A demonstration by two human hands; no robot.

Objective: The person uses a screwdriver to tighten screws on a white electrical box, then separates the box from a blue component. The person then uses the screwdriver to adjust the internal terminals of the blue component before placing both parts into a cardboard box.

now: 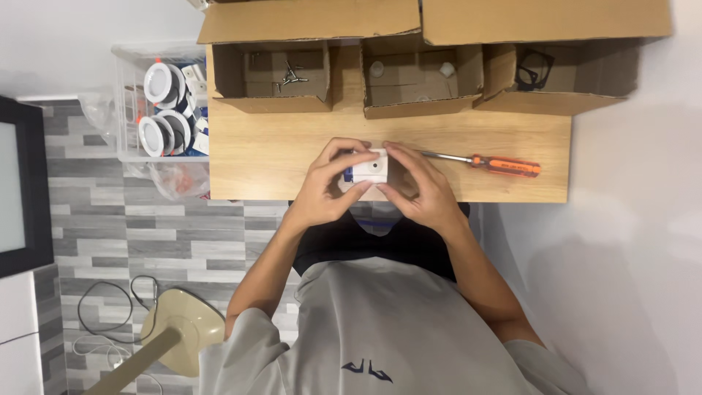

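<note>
At the near edge of the table (278,157), we hold a small white box (371,170) between both hands, roughly midway along that edge. The left hand (325,186) wraps its left side, fingers (338,148) curled over the top; the right hand (420,186) closes on its right side, thumb low against the front. Both sets of fingers are clenched on the box, which shows a dark round spot on its face and a blue part on its left. Whether it rests on the table or is lifted just clear, we cannot tell.

A screwdriver (486,162) with an orange handle lies just right of the right hand, tip pointing toward it. Three open cartons (420,84) line the far edge: the left one holds metal clips (291,75), the middle one small white parts (447,69), the right one a black frame (532,75). A clear bin (162,102) of round white fittings stands off the left edge.

We judge this a fitting or inspection step, the box being turned or pressed together in hand. Any following move, in our view, calls for a steady left-hand hold so the right can let go.
</note>
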